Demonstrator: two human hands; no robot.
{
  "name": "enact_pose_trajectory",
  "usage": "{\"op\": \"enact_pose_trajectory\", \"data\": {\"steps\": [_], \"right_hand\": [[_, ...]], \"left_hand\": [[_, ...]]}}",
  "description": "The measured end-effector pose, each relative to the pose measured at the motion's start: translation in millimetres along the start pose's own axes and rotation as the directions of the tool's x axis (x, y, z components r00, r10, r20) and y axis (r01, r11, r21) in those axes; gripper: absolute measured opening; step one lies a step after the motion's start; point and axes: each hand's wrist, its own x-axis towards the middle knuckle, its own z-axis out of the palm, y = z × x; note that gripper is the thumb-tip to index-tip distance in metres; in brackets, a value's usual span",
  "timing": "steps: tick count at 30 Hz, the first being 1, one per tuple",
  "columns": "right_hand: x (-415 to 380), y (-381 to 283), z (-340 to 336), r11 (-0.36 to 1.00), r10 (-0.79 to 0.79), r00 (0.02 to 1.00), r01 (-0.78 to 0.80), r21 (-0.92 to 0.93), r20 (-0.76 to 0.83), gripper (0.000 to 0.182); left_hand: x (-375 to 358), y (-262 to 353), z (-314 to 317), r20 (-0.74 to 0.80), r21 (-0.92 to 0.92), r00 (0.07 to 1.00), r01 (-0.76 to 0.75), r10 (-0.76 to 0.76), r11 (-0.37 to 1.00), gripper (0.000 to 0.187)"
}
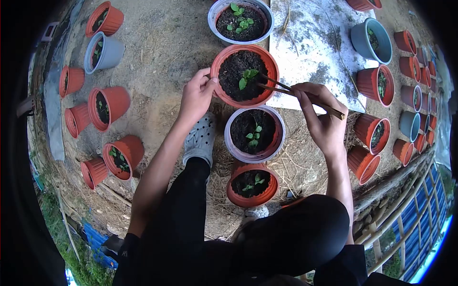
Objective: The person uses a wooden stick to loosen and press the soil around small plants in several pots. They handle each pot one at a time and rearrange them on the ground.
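The tips of the wooden chopsticks (pixel 332 110) were hard to make out against the dark soil (pixel 234 66). The right hand (pixel 327 123) gripped them at the flowerpot's four o'clock; the left hand (pixel 196 93) pinched its rim at nine. The orange-red plastic flowerpot (pixel 273 71), toward twelve o'clock in view, held a leafy green seedling (pixel 243 84).

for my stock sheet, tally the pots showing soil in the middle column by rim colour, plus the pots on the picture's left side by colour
Middle, orange-rimmed pots, one held by the left hand: 2
Middle, pale-rimmed pots: 2
Left side, orange pots: 6
Left side, grey-blue pot: 1
Total: 11
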Motion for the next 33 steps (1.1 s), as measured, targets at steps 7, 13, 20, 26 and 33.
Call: {"op": "enact_pose_trajectory", "data": {"steps": [7,13,20,26,33], "right_hand": [[-11.1,-1.0,2.7,0.999,0.015,0.999,-0.016,0.028,0.044,0.015],[-18.6,12.9,4.5,0.997,-0.005,0.994,-0.004,-0.083,-0.109,0.014],[-15.5,5.4,8.8,0.998,-0.023,0.985,0.014,-0.054,-0.173,0.012],[3.9,19.9,50.4,0.997,-0.011,0.953,0.034,0.071,-0.304,0.014],[2.9,11.2,62.5,0.985,0.064,0.965,-0.02,0.17,-0.253,0.015]], "left_hand": [[-8.2,17.8,-0.6,0.057,0.043,0.998,-0.015,0.013,0.999,0.034],[-11.3,18.9,3.8,0.07,0.18,0.998,-0.017,0.005,0.984,0.038],[-16.7,25.2,9.4,0.025,0.237,0.999,-0.048,0.043,0.97,0.044],[-15.7,22.6,9.9,0.025,0.254,0.999,-0.047,0.042,0.966,0.045],[-16.1,23.0,10.1,0.017,0.231,0.999,-0.039,0.037,0.972,0.044]]}}
